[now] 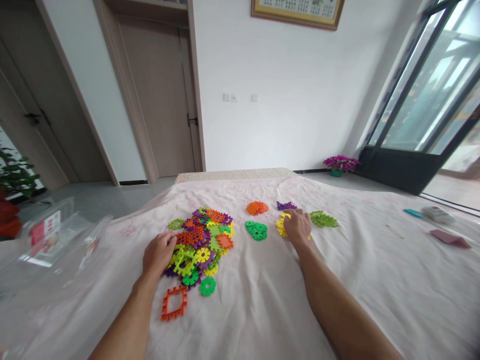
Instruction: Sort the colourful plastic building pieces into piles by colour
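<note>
A mixed heap of plastic interlocking pieces, flower discs and notched squares, lies on the cloth. At its left edge is my left hand, fingers curled in against red-orange square pieces; whatever they pinch is hidden. My right hand is bent down over a small pile of yellow discs, its fingertips mostly out of sight. Around that hand lie purple pieces, light green pieces, green discs and orange pieces, each in its own pile.
An orange square frame and a green disc lie in front of the heap. Clear plastic packaging is at the left. A pink item, a white pack and a blue item rest on the cloth's right side.
</note>
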The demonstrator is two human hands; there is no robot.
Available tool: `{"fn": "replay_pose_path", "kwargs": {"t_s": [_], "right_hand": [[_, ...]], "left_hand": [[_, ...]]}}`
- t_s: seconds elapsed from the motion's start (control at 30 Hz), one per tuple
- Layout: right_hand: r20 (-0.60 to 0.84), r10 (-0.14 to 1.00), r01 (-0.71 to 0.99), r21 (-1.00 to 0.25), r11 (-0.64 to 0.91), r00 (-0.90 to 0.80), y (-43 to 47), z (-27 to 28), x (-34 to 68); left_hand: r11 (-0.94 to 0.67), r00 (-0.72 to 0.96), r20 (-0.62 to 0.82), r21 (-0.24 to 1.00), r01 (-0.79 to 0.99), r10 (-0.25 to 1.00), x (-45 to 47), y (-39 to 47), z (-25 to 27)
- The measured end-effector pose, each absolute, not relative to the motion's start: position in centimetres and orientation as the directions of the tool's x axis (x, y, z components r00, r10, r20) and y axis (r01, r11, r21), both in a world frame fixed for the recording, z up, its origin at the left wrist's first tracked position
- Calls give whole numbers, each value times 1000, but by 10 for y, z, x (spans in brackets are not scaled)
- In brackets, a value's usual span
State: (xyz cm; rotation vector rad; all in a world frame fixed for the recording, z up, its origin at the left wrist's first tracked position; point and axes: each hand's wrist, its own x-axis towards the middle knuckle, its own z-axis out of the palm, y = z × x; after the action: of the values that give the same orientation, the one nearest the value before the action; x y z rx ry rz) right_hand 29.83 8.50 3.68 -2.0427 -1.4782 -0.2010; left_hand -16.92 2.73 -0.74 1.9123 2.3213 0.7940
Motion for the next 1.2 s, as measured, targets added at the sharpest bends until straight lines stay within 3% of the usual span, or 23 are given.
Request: {"fn": "replay_pose_path", "kwargs": {"t_s": [0.17, 0.3, 0.4, 0.5, 0.77, 0.97, 1.07, 1.2], "right_hand": [[501, 864, 852, -425, 305, -59, 78, 42, 241], [473, 739, 634, -396, 664, -479, 57, 46, 192], [430, 623, 516, -350, 782, -653, 43, 48, 174], [393, 578, 474, -335, 815, -715, 35, 47, 169], [384, 685, 584, -359, 728, -619, 39, 37, 174], [490, 854, 643, -601, 475, -173, 61, 32, 187], [461, 886, 643, -695, 321, 55, 79, 28, 203], [365, 905, 545, -815, 196, 220, 99, 21, 226]], "left_hand": [[115, -246, 302, 393, 912, 921, -170, 28, -8], [112, -245, 308, 392, 913, 919, -170, 27, -8], [101, -236, 307, 397, 912, 922, -169, 27, -7], [102, -241, 314, 400, 911, 918, -168, 26, -6], [114, -250, 312, 396, 911, 917, -169, 27, -8], [119, -244, 289, 391, 913, 926, -169, 27, -7], [117, -243, 287, 394, 912, 927, -168, 26, -5], [107, -236, 289, 400, 910, 928, -168, 26, -4]]}}
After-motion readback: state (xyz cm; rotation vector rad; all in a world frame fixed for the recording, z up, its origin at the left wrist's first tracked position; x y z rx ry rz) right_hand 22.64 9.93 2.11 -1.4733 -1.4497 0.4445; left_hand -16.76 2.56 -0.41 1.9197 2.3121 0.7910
